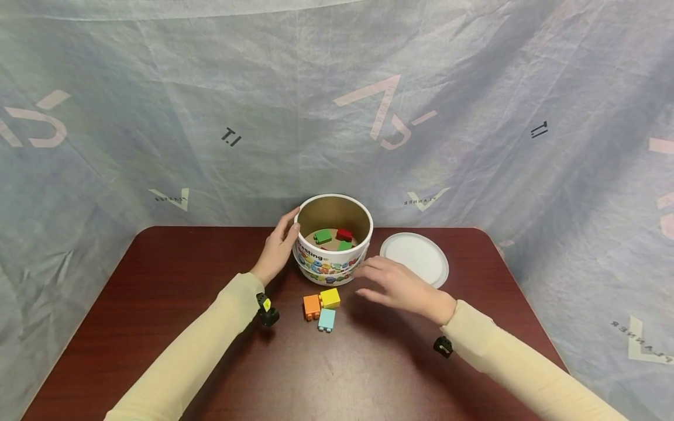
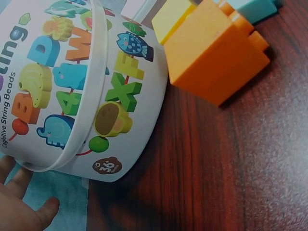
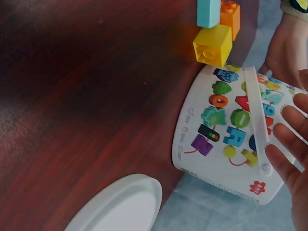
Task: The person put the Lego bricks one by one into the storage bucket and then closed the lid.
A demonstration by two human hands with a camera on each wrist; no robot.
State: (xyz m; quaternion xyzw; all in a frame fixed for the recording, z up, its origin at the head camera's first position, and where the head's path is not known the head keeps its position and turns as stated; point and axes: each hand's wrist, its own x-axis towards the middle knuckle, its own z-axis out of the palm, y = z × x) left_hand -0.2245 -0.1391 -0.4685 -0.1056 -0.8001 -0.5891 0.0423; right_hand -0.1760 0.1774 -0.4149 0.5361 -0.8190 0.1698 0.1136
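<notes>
A round white bucket (image 1: 333, 275) with printed letters and animals stands at the back of the table, its top uncovered. Inside lie green blocks (image 1: 323, 236) and a red block (image 1: 344, 235). My left hand (image 1: 279, 248) rests against the bucket's left rim, fingers outside and thumb near the edge. To the bucket's right front is my right hand (image 1: 395, 286), fingers spread and bent slightly beside its wall, with nothing in them. In front of the bucket, a yellow block (image 1: 330, 298), an orange block (image 2: 216, 53) and a light blue block (image 3: 208, 13) sit close together.
A white round lid (image 1: 416, 257) lies flat on the table right of the bucket. The dark red wooden table (image 1: 316, 374) ends at a hanging grey cloth (image 1: 263, 117) behind and at the sides. A white handle (image 3: 257, 120) hangs down across the bucket's front.
</notes>
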